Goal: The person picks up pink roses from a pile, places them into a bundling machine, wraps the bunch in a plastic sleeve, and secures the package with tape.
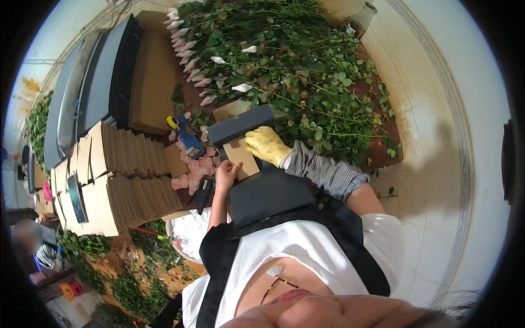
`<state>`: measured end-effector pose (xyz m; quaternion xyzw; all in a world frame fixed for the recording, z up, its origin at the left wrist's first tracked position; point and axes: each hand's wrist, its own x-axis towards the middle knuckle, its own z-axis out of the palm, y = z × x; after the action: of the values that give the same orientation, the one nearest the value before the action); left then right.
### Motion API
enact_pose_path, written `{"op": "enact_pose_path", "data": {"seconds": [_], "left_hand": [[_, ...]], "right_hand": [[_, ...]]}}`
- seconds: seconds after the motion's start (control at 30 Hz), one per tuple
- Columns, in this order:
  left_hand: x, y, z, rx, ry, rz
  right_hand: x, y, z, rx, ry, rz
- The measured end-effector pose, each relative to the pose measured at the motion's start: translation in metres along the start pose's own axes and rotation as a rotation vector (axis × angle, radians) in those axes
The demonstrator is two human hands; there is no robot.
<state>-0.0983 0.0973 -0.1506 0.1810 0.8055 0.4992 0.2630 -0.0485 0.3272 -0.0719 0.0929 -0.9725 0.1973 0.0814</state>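
My bare left hand (226, 175) pinches the lower left edge of a small brown cardboard piece (243, 159). My right hand (268, 145), in a yellow glove, rests its curled fingers on the upper right edge of the same cardboard. Just beyond lies a long dark grey ribbed block (240, 124), close to the gloved fingers. A blue and yellow hand tool (188, 139), perhaps a stapler, sits left of the block. Loose pink petals (198, 170) are heaped beside my left hand.
Cut roses (273, 60) with leafy stems and pale buds cover the far table. Stacked folded cardboard (136, 186) rises at left, with a phone (76, 198) on it. Behind stand dark boards (106, 76). A white-lined basket (191, 235) is below left; a glass bottle (363, 19) stands far right.
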Motion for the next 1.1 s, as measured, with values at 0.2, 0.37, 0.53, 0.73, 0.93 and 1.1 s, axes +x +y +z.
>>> {"op": "enact_pose_path", "data": {"seconds": [0.2, 0.37, 0.53, 0.73, 0.93, 1.1], "left_hand": [[0.001, 0.068, -0.024, 0.695, -0.235, 0.104], [-0.045, 0.124, -0.044, -0.664, -1.297, -0.196], [-0.075, 0.07, 0.022, 0.388, -0.693, 0.264], [-0.035, 0.143, -0.014, 0.635, -0.135, 0.253], [-0.004, 0.081, 0.021, 1.089, -0.268, 0.312], [-0.009, 0.074, 0.016, 1.026, -0.291, 0.211]], "right_hand": [[-0.01, -0.018, 0.019, -0.257, -0.551, 0.084], [-0.012, -0.025, 0.017, -0.246, -0.494, 0.07], [-0.006, -0.03, 0.009, -0.229, -0.512, 0.085], [-0.009, -0.016, 0.015, -0.184, -0.559, 0.128], [-0.013, -0.008, 0.027, -0.044, -0.348, 0.127], [-0.015, 0.025, -0.052, 1.428, -0.071, -0.036]]}}
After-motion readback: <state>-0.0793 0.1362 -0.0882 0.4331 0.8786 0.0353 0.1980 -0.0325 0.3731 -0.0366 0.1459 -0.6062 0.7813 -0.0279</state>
